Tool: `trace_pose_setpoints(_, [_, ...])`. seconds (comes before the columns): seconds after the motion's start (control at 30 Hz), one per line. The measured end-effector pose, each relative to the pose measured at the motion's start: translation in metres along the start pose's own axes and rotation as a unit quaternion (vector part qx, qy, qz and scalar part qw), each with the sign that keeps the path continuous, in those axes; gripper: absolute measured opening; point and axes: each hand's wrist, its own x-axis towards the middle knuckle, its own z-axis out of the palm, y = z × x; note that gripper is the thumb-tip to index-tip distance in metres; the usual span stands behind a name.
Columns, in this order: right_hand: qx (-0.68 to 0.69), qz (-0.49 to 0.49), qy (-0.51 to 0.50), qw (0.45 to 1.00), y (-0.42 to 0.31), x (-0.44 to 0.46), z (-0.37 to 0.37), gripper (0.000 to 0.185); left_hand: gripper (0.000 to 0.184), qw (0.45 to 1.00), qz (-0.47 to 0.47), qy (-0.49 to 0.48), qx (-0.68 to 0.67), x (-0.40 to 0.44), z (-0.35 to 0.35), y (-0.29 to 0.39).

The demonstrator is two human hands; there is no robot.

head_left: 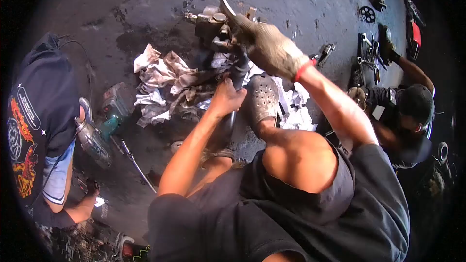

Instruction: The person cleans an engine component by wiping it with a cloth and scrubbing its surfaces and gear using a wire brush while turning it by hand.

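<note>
My bare left hand is wrapped round a thick black tube that slants up and away from me. At the tube's far end lies a greasy metal assembly with round fittings. My right hand, in a dirty fabric glove, is closed over the right side of this assembly. Its thumb sticks up; its other fingers are partly hidden, as is the joint between tube and assembly. Stained rags lie crumpled beside and under the tube.
On the left a co-worker in a black shirt crouches beside a green power tool and a long metal rod. Another co-worker in a dark cap sits right, near several wrenches. A toothed wheel lies farther off.
</note>
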Motion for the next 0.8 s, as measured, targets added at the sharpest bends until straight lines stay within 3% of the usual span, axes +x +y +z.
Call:
trace_pose_setpoints(0.07, [0.030,-0.074,0.043,0.996,0.017,0.007,-0.005,0.048,0.042,0.998,0.031,0.011,-0.059,0.002,-0.007,0.004])
trace_pose_setpoints(0.1, [0.059,0.014,-0.023,0.998,0.016,-0.019,-0.020,0.047,0.043,0.995,0.034,-0.001,-0.091,-0.011,-0.002,0.000])
trace_pose_setpoints(0.13, [0.069,-0.025,0.011,0.997,0.023,-0.053,-0.022,0.047,0.042,0.994,0.067,-0.016,-0.090,-0.003,0.001,-0.016])
trace_pose_setpoints(0.2, [0.064,-0.080,0.064,0.993,0.024,-0.069,-0.027,0.047,0.040,0.992,0.077,0.045,-0.084,0.007,0.005,-0.014])
trace_pose_setpoints(0.23, [0.067,-0.075,0.071,0.992,0.022,-0.070,-0.021,0.047,0.036,0.997,0.030,0.025,-0.059,0.004,0.002,-0.005])
trace_pose_setpoints(0.3, [0.021,-0.013,-0.052,0.998,0.013,-0.002,-0.003,0.045,0.029,0.998,-0.061,-0.023,-0.004,-0.002,-0.004,0.015])
trace_pose_setpoints(0.37, [-0.012,0.009,-0.051,0.999,-0.006,0.004,-0.010,0.044,0.029,0.998,-0.002,-0.003,-0.055,-0.005,-0.003,0.012])
trace_pose_setpoints(0.5, [0.107,-0.021,-0.029,0.994,0.027,-0.056,-0.019,0.058,0.025,0.987,0.042,-0.014,-0.153,-0.008,0.003,-0.010])
trace_pose_setpoints(0.53, [0.093,-0.081,0.045,0.991,0.033,-0.058,-0.013,0.056,0.028,0.990,0.064,-0.001,-0.128,-0.008,0.003,-0.010])
trace_pose_setpoints(0.6, [0.091,-0.026,0.029,0.995,0.027,-0.056,-0.009,0.050,0.032,0.991,0.106,0.028,-0.075,-0.005,0.005,-0.014])
trace_pose_setpoints(0.67, [0.049,-0.085,0.002,0.995,0.045,0.006,0.014,0.046,0.038,0.995,0.078,0.052,-0.022,-0.005,0.006,-0.006])
trace_pose_setpoints(0.7, [0.025,-0.059,-0.020,0.998,0.036,0.015,0.010,0.047,0.041,0.994,0.074,0.085,-0.003,-0.003,0.013,-0.005])
trace_pose_setpoints(0.8, [0.054,-0.058,-0.016,0.997,0.038,-0.006,0.003,0.051,0.043,0.996,0.047,0.070,0.000,-0.003,0.009,-0.006])
